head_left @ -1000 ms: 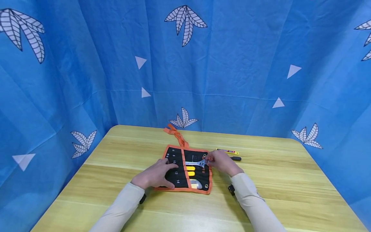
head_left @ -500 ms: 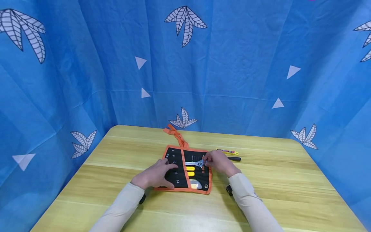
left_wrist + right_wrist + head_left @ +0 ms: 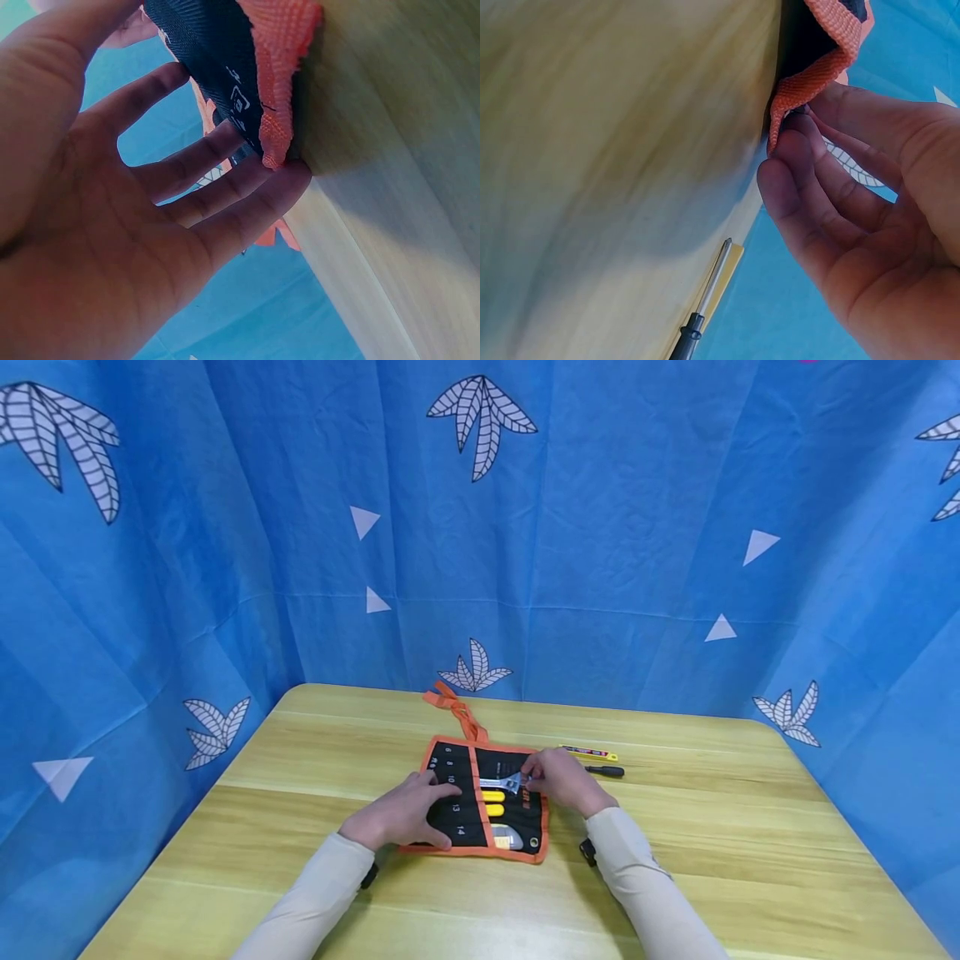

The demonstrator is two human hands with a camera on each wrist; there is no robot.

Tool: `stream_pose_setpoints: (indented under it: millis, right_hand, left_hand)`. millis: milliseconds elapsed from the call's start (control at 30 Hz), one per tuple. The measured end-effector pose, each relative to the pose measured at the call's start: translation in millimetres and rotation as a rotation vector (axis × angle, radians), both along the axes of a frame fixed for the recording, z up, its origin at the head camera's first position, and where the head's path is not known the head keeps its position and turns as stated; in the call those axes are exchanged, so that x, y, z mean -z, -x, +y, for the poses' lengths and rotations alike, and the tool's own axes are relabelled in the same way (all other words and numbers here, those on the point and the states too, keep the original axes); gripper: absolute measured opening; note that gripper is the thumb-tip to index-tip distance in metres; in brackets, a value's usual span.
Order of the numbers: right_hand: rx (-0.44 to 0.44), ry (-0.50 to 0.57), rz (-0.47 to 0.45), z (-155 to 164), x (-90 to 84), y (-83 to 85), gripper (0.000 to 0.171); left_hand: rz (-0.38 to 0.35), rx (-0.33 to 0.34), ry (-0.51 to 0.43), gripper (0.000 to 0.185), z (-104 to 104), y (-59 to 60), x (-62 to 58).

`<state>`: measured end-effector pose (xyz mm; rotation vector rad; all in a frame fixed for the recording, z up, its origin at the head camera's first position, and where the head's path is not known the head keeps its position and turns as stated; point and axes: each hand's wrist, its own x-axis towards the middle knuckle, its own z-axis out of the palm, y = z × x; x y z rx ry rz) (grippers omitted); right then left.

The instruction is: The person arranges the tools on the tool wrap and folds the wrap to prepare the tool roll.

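A black tool roll [image 3: 457, 793] with orange trim lies unrolled on the wooden table [image 3: 300, 760]. My left hand [image 3: 420, 803] rests flat on its left half, fingers straight over the numbered pockets. In the left wrist view those fingers [image 3: 225, 187] reach the roll's orange edge [image 3: 281, 82]. My right hand [image 3: 538, 778] pinches the head of a silver adjustable wrench [image 3: 501, 783], which lies across the right half. In the right wrist view its curled fingers [image 3: 810, 180] meet the orange trim [image 3: 814, 79]. Two yellow-handled tools [image 3: 492, 802] sit in pockets below the wrench.
A black-handled screwdriver [image 3: 606, 771] and a yellow utility knife [image 3: 592, 752] lie on the table just right of the roll; both also show in the right wrist view, screwdriver [image 3: 705, 300] and knife [image 3: 727, 274]. The roll's orange tie strap [image 3: 457, 710] trails toward the blue curtain [image 3: 600, 527].
My right hand has moved a little left with the wrench, sliding it further across the roll. The left hand has stayed in place.
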<state>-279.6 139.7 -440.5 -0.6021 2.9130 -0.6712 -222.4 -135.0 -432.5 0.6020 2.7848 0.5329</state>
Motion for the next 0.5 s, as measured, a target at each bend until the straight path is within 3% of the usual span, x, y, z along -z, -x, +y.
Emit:
stream_pose_setpoints:
  millis: [500]
  right_hand:
    - [0.015,-0.003,0.006,-3.8,0.3,1.2,0.012]
  left_hand:
    - [0.001,-0.004,-0.003,0.074,0.7,-0.3,-0.3]
